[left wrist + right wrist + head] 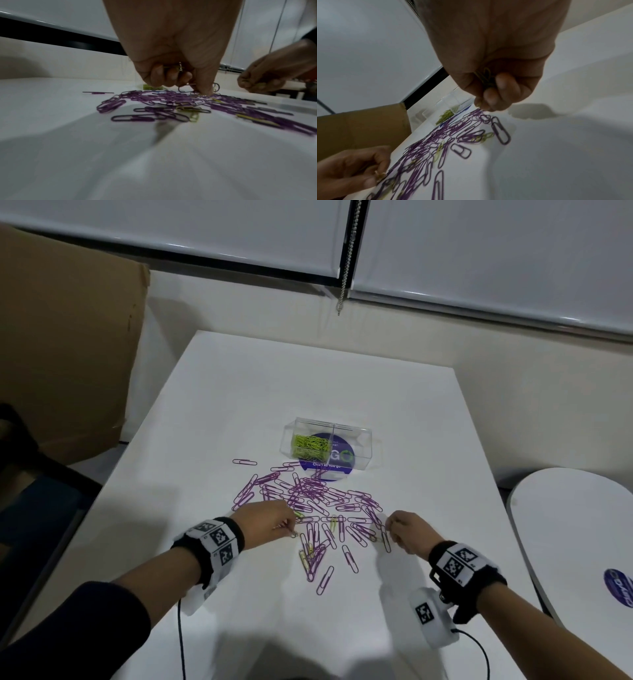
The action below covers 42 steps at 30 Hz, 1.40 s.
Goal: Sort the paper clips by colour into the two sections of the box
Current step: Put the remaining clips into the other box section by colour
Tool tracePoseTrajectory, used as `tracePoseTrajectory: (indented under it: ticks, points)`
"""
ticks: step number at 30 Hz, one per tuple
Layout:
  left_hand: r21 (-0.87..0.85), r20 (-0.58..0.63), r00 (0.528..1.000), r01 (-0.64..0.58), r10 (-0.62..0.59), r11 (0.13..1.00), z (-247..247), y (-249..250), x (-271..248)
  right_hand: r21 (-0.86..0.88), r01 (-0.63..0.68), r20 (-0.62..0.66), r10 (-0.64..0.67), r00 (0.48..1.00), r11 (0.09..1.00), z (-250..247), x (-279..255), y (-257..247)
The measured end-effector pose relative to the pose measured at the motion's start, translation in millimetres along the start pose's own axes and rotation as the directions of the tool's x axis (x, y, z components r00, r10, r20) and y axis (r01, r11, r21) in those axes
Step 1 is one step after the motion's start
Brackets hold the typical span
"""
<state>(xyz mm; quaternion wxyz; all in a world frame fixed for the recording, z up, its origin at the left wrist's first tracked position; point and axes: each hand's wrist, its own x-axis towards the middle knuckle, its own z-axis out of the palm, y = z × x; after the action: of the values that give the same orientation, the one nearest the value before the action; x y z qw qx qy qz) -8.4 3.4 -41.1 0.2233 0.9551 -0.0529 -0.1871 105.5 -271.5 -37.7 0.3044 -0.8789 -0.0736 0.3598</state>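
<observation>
A clear two-section box (356, 436) stands at mid-table, with green clips (310, 445) in its left section; the right section looks empty. In front of it sprawls a pile of purple paper clips (308, 494), with a few green clips (305, 558) mixed in near me. My left hand (291, 529) is at the pile's near-left edge. Its fingers curl round green clips (173, 67) in the palm while its thumb tip (205, 90) touches the pile. My right hand (392, 529) hovers at the pile's near-right edge and grips a small bunch of green clips (484, 77).
A brown cardboard sheet (68, 354) leans at the table's left. A round white table (575, 542) stands close on the right. A blue round sticker (325, 472) lies under the box. A blind cord (346, 268) hangs at the back. Wrist-camera cables trail over the near edge.
</observation>
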Motion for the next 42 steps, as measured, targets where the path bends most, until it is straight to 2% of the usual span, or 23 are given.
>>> tracePoseTrajectory:
  ticks: [3,6,10,14,20,24,26,29,31,34,37,40,42]
  points:
    - [-0.091,-0.041,0.998,0.052,-0.056,0.994,-6,-11,-3,0.134,-0.044,-0.007,0.045,0.999,0.99,-6,1,3]
    - [-0.203,-0.022,0.991,0.128,-0.136,0.971,-6,-20,-3,0.241,-0.093,0.03,0.088,0.996,0.966,-7,3,8]
    - [-0.327,0.023,0.977,0.209,-0.213,0.922,2,-22,-3,0.254,-0.118,0.057,0.106,0.993,0.96,-1,3,9]
    - [-0.462,0.018,0.971,0.218,-0.237,0.86,10,-24,-2,0.164,-0.076,0.064,0.066,0.996,0.984,8,4,10]
    - [-0.494,-0.015,0.974,0.191,-0.228,0.848,11,-25,3,0.273,-0.087,0.059,0.073,0.996,0.958,9,6,16]
    - [-0.571,-0.018,0.963,0.211,-0.269,0.793,10,-25,9,0.302,-0.093,0.048,0.083,0.995,0.949,4,3,17]
    - [-0.608,0.012,0.96,0.228,-0.279,0.76,7,-22,10,0.256,-0.056,0.012,0.055,0.998,0.965,2,2,19]
    - [-0.65,0.078,0.947,0.286,-0.312,0.704,5,-19,14,-0.035,0.03,-0.059,-0.032,0.998,0.999,2,0,18]
    - [-0.672,0.087,0.94,0.3,-0.33,0.677,5,-20,17,-0.225,0.066,-0.055,-0.08,0.995,0.972,5,-2,15]
    - [-0.659,0.094,0.948,0.288,-0.303,0.695,2,-20,18,-0.443,0.082,-0.038,-0.11,0.993,0.893,13,-3,10]
    - [-0.651,0.076,0.95,0.277,-0.302,0.706,-2,-21,17,-0.485,0.082,-0.047,-0.12,0.992,0.871,17,2,5]
    - [-0.548,0.023,0.959,0.248,-0.282,0.799,-3,-28,13,-0.462,0.085,0.001,-0.096,0.995,0.883,15,6,0]
    - [-0.457,0.049,0.969,0.238,-0.243,0.857,-3,-32,7,-0.455,0.082,0.021,-0.081,0.996,0.886,14,8,0]
